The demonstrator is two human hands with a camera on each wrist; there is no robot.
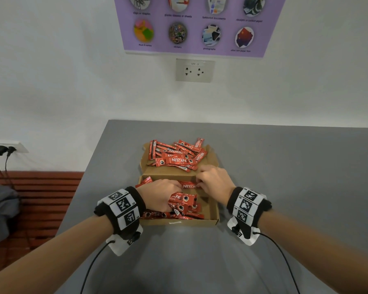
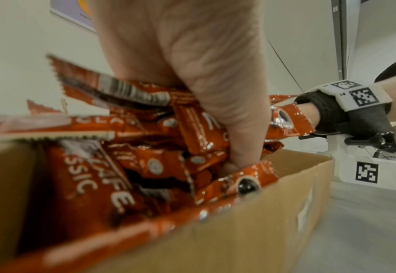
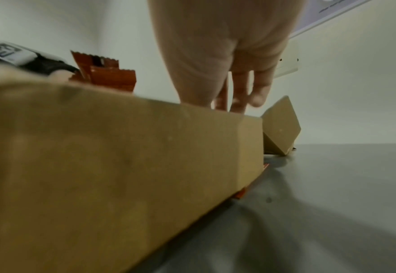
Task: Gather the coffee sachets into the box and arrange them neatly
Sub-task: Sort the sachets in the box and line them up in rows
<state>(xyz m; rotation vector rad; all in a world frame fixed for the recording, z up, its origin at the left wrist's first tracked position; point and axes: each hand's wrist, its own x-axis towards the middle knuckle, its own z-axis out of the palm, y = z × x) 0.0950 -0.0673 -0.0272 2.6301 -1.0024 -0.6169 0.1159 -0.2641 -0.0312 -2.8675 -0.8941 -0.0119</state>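
Note:
An open cardboard box (image 1: 179, 222) sits on the grey table, its lid (image 1: 211, 155) folded flat behind it. Red coffee sachets (image 1: 176, 160) lie in a loose heap on the lid, and more sachets (image 1: 185, 205) fill the box. My left hand (image 1: 168, 190) is down in the box, fingers curled round a bunch of sachets (image 2: 145, 157). My right hand (image 1: 202, 181) reaches over the box's far wall and pinches the end of one sachet (image 1: 189, 185) lying between the two hands. In the right wrist view its fingers (image 3: 260, 92) point down behind the box wall (image 3: 122, 147).
The grey table (image 1: 285, 187) extends to the right and towards me; its left edge drops to a red slatted bench (image 1: 40, 194). A white wall with a socket (image 1: 194, 70) and a purple poster (image 1: 200, 24) stands behind.

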